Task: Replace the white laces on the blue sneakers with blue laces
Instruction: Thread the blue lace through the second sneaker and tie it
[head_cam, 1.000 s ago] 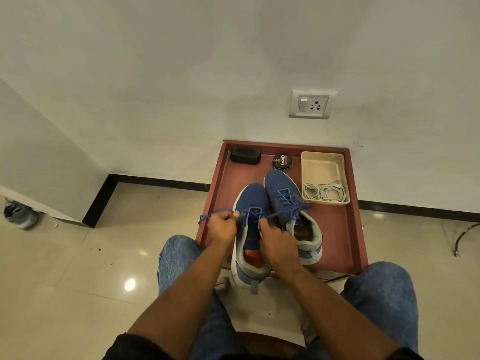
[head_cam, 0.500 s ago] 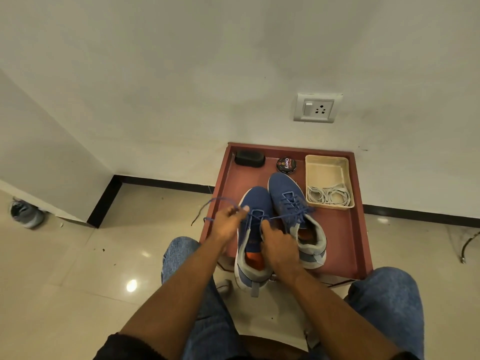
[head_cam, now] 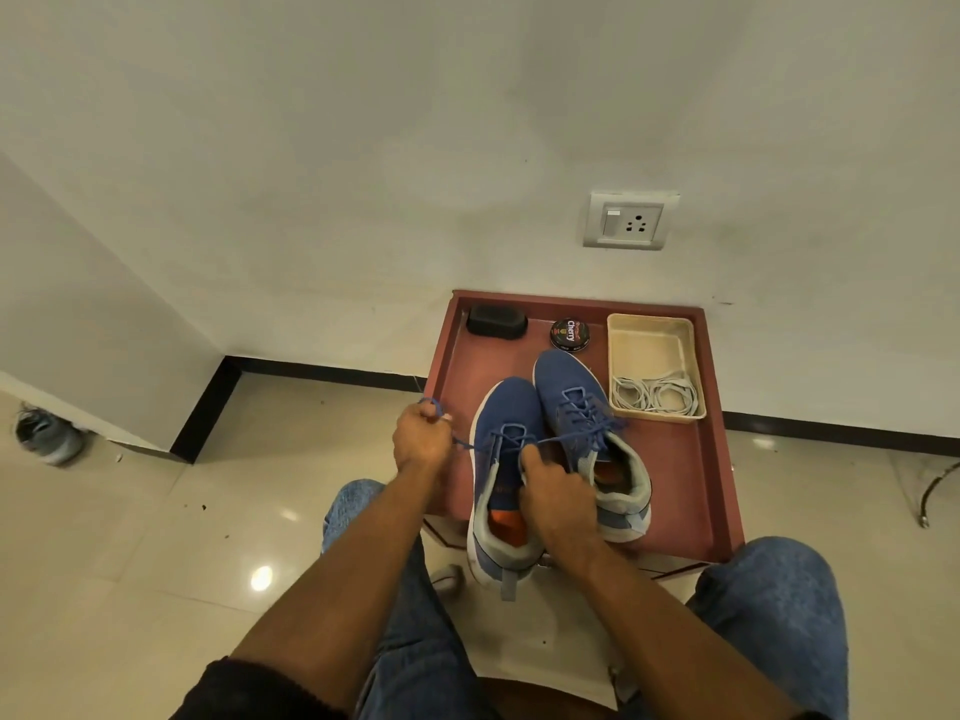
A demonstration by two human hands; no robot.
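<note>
Head view: left hand [head_cam: 422, 438] pinches the blue lace [head_cam: 470, 443] taut toward 9 o'clock from the near sneaker [head_cam: 501, 459]; right hand [head_cam: 558, 504] grips that sneaker's tongue, so threading looks midway, next eyelet due. Second sneaker [head_cam: 582, 428] touches it at 2 o'clock, apparently laced; white laces [head_cam: 655, 396] lie coiled in the bin [head_cam: 649, 345] on the tray [head_cam: 696, 491], polish tin [head_cam: 570, 334] and black block [head_cam: 496, 321] at 12, nothing obstructing.

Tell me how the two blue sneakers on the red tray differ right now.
The left sneaker has blue lace only through its front eyelets; the right sneaker looks laced further up. The left hand pulls the left sneaker's lace taut and the right hand grips it; the right sneaker lies untouched, farther back. Both are blue with grey collars.
</note>
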